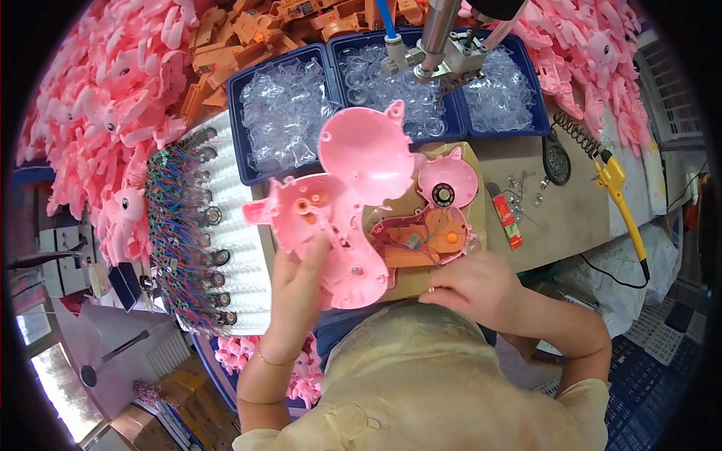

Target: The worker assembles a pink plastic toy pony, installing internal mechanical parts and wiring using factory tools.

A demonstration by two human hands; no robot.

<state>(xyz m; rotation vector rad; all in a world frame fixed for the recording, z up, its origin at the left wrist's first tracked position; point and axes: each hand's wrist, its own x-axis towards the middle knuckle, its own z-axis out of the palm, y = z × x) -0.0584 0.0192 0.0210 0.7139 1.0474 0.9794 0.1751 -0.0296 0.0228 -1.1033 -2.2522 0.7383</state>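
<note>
My left hand (299, 279) is closed around the edge of a pink plastic toy shell half (353, 263), raised with its hollow inside showing posts and holes. The matching pink shell half (453, 174) lies in a tan holder on the table, partly behind the raised one. In it sit a round black speaker (443, 195), an orange plastic box (421, 244) and thin wires. Close to the near edge of that half, my right hand (481, 289) is closed in a pinch. A tiny shiny piece (431, 289) shows at its fingertips, too small to name.
Blue bins (289, 113) of clear plastic parts stand behind. Pink shells (124, 98) and orange boxes (256, 30) are piled beyond. Wired speakers (218, 258) line the left side. A metal tool head (451, 56) hangs overhead; a yellow air gun (620, 195) hangs right.
</note>
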